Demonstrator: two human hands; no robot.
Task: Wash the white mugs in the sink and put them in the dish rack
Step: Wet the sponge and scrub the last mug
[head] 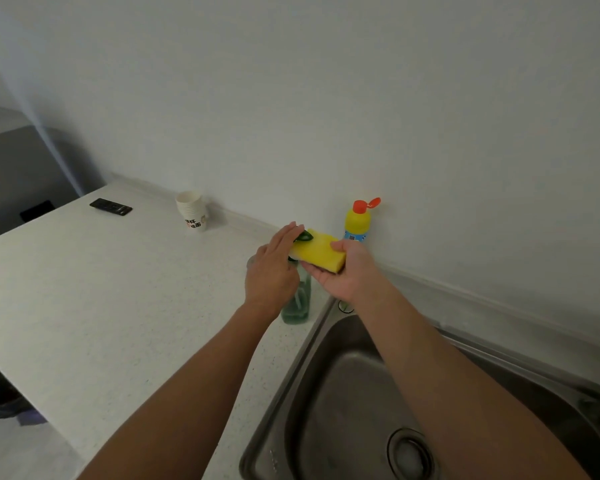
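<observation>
I am pressing my left hand [274, 268], fingers flat, on the green soap bottle [297, 304] | my right hand [347, 271] is gripping the yellow sponge [317, 252] under the nozzle [305, 236] | white mugs are not showing; the sink [343, 393] is lying beside the bottle | risk: pushing off-centre, I may be tipping the bottle or squirting past the sponge
</observation>
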